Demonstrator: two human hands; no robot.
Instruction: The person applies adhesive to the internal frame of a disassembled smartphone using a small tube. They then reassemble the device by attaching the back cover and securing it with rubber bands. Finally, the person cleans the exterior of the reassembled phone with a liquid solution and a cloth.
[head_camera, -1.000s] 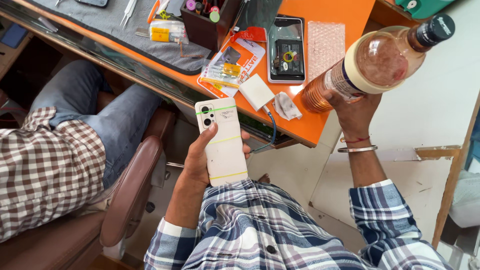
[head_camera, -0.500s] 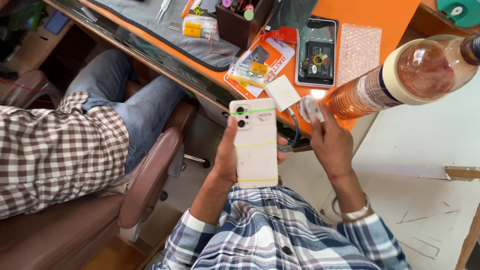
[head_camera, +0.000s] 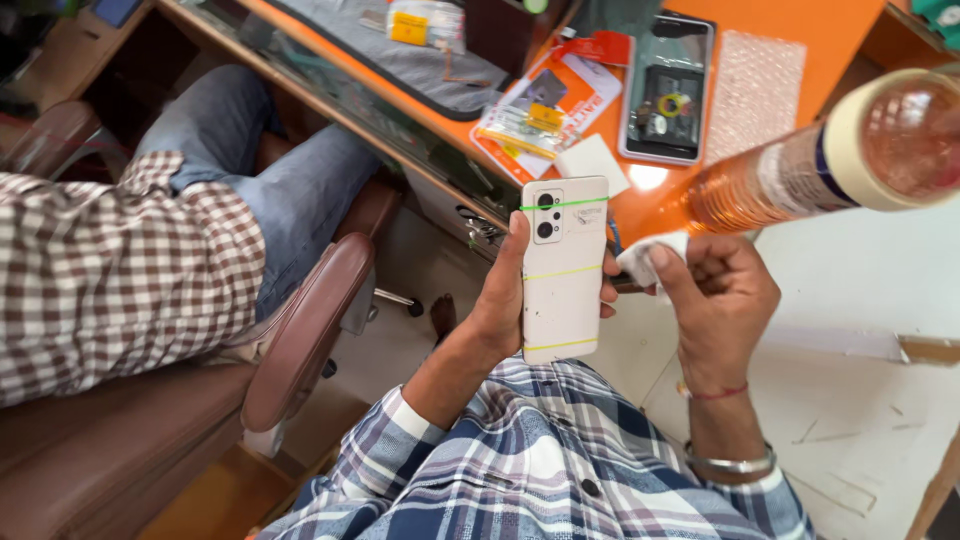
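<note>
One white rectangular smartphone, back up, gripped in left hand, fingers wrapped round its edges, held below the orange counter edge. Three thin rubber bands across it: one green, two yellow. Right hand closed on one small white cloth wad, just beside the phone. One amber plastic bottle tilted above right hand. One dark phone flat on counter. One seated person in checked shirt at left.
</note>
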